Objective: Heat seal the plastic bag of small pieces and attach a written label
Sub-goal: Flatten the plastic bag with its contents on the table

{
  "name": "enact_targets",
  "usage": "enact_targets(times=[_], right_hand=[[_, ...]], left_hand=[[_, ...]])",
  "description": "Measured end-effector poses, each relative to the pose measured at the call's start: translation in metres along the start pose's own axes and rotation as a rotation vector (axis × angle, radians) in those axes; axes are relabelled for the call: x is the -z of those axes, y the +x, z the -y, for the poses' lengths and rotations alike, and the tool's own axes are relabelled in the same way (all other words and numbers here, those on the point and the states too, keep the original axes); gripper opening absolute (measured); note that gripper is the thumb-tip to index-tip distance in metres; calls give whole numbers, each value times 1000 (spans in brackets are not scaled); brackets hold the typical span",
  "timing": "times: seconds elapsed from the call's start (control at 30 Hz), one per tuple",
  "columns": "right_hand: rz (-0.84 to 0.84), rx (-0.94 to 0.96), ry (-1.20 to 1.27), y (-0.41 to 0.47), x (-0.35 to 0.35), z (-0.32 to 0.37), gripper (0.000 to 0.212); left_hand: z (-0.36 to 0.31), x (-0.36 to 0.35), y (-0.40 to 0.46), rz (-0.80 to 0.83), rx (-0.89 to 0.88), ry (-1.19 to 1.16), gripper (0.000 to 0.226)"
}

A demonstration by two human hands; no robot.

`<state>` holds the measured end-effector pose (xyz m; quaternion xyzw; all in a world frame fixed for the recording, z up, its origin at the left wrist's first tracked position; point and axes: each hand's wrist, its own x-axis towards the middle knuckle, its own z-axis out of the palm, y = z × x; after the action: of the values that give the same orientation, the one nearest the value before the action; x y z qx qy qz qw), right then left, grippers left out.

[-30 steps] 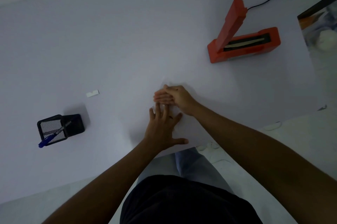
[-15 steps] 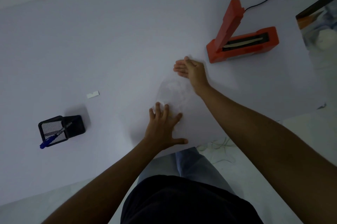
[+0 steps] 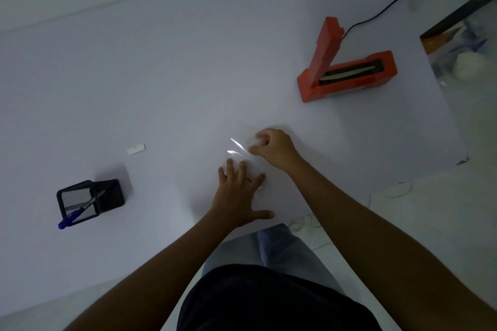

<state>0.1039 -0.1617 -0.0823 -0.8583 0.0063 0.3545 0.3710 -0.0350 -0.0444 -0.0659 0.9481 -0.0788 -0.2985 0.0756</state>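
Currently: clear plastic bag (image 3: 243, 154) near tabletop's front edge; my left hand (image 3: 238, 196) spread flat, pinning it; right hand (image 3: 273, 146) pinching mouth. Advise smoothing mouth flat before orange heat sealer (image 3: 347, 72).

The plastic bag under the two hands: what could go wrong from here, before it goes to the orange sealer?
1. The plastic bag is clear and hard to see on the pale table; the right hand bunches its far end, so wrinkles may spoil the seal.
2. The left hand presses flat on it near the table's front edge; small pieces could slip out or fall.
3. The sealer stands open and plugged in, possibly hot.
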Motion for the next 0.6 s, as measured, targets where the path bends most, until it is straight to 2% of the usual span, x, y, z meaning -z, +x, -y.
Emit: enact_targets(times=[0.13, 0.3, 0.37, 0.4, 0.47, 0.5, 0.57, 0.6], right_hand=[[-41, -78, 284, -3, -3, -7, 21], [-73, -187, 548, -17, -4, -7, 14], [-48, -212, 575, -20, -3, -1, 13], [-34, -206, 575, -22, -1, 1, 12], [-6, -182, 577, -23, 4, 6, 9], [15, -168, 575, -23, 8, 8, 8], [63, -140, 562, -21, 15, 13, 8], [85, -128, 555, -21, 18, 16, 8]], left_hand=[[-1, 5, 1, 16, 2, 2, 108], [4, 11, 3, 56, -20, -42, 110], [10, 23, 3, 54, -12, -207, 101], [15, 31, 4, 24, 32, -372, 89], [28, 47, 9, -134, 185, -727, 60], [37, 54, 13, -256, 249, -820, 51], [54, 63, 26, -388, 320, -928, 55], [61, 67, 34, -367, 328, -993, 62]])
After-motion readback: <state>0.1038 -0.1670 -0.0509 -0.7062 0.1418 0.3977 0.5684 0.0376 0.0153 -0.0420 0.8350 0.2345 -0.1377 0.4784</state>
